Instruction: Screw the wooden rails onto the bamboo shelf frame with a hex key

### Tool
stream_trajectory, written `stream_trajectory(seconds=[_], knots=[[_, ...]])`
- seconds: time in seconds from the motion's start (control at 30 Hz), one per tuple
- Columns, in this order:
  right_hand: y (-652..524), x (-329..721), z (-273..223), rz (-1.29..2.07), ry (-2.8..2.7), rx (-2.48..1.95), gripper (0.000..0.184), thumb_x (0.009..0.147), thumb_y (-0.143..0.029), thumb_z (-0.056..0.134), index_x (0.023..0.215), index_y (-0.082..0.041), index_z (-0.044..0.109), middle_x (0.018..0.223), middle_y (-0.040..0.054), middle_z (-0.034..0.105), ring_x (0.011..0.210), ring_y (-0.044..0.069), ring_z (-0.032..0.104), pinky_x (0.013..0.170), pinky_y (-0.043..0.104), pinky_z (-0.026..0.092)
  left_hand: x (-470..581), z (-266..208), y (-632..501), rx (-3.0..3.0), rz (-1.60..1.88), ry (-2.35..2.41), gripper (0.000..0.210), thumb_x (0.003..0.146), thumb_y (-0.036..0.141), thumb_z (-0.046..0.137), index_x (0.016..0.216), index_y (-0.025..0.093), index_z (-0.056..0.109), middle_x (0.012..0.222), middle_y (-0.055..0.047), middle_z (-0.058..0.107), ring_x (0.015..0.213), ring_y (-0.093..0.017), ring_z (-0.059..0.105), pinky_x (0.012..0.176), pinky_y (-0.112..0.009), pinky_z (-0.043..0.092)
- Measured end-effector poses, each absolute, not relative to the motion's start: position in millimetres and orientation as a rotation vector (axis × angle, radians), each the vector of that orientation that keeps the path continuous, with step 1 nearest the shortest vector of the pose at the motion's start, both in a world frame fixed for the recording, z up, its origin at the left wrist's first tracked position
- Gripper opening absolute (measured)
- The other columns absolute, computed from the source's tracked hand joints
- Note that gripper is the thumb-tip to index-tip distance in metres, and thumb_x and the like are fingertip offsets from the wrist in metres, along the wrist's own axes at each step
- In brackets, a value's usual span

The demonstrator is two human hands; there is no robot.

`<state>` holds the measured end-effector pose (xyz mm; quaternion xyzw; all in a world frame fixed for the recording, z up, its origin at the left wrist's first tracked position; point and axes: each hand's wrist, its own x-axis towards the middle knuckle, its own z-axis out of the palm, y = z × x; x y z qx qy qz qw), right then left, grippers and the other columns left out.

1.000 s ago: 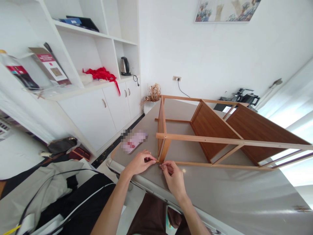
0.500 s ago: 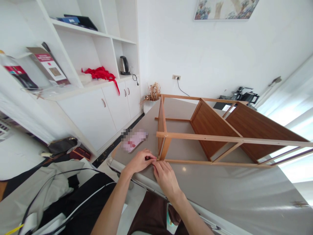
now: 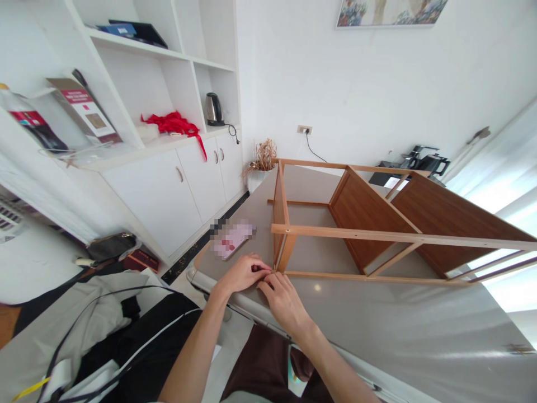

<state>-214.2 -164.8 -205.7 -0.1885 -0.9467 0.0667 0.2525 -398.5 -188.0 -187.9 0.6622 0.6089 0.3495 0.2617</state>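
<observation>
The brown wooden shelf frame with flat panels (image 3: 369,218) lay on its side on the smooth grey table (image 3: 377,330), its left end near the table's near left edge and its length running to the right. Both bare hands were at the frame's near left lower corner. The left hand (image 3: 244,274) came in from the left, thumb and forefinger drawn toward each other at that corner; whether they were clamped on the wood or on a small part could not be told. The right hand (image 3: 284,298) lay just beside it, palm down, fingers bent and bunched near the left fingertips; its own fingertips were hidden, so its grip could not be determined. A flat pink rectangular object (image 3: 232,242), partly blurred, rested on the table to the left of the frame, beyond the left hand. A dried brown plant (image 3: 265,155) stood past the frame's far left corner.
</observation>
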Motion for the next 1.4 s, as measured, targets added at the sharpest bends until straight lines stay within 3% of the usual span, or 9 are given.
stream_trajectory(seconds=[0.2, 0.3, 0.4, 0.97, 1.4], knots=[[-172, -186, -208, 0.877, -2.167, -0.679, 0.030, 0.101, -0.020, 0.037, 0.125, -0.023, 0.055, 0.107, 0.0086, 0.061, 0.088, 0.017, 0.063, 0.081, 0.030, 0.054, -398, -189, -188, 1.780, 0.959, 1.639, 0.022, 0.089, 0.040, 0.065, 0.095, 0.025, 0.078, 0.087, -0.003, 0.070, 0.082, -0.016, 0.062, 0.075, -0.026, 0.047], [-167, -177, -212, 1.044, -2.000, -0.806, 0.024, 0.101, -0.029, 0.041, 0.114, -0.022, 0.059, 0.102, 0.0079, 0.063, 0.079, 0.016, 0.066, 0.075, 0.029, 0.056, -398, -189, -188, 1.780, 0.956, 1.644, 0.023, 0.089, 0.042, 0.064, 0.096, 0.026, 0.078, 0.087, -0.003, 0.069, 0.080, -0.016, 0.062, 0.075, -0.026, 0.047], [-160, -176, -216, 1.089, -1.935, -0.874, 0.021, 0.099, -0.035, 0.046, 0.101, -0.021, 0.062, 0.096, 0.0072, 0.067, 0.084, 0.018, 0.068, 0.079, 0.030, 0.056, -397, -189, -189, 1.783, 0.965, 1.648, 0.023, 0.089, 0.043, 0.064, 0.096, 0.026, 0.078, 0.087, -0.003, 0.070, 0.080, -0.016, 0.062, 0.075, -0.026, 0.047], [-156, -184, -225, 1.262, -1.717, -0.969, 0.032, 0.093, -0.050, 0.053, 0.099, -0.020, 0.065, 0.098, 0.0097, 0.073, 0.088, 0.023, 0.072, 0.082, 0.036, 0.060, -397, -188, -190, 1.786, 0.972, 1.650, 0.024, 0.089, 0.043, 0.064, 0.095, 0.025, 0.078, 0.086, -0.004, 0.070, 0.081, -0.017, 0.062, 0.076, -0.027, 0.047], [-159, -186, -225, 1.315, -1.660, -0.946, 0.027, 0.093, -0.046, 0.055, 0.099, -0.021, 0.062, 0.098, 0.0097, 0.073, 0.091, 0.023, 0.073, 0.086, 0.037, 0.059, -397, -191, -189, 1.786, 0.969, 1.644, 0.022, 0.088, 0.042, 0.065, 0.095, 0.025, 0.078, 0.086, -0.003, 0.071, 0.083, -0.017, 0.062, 0.076, -0.026, 0.046]])
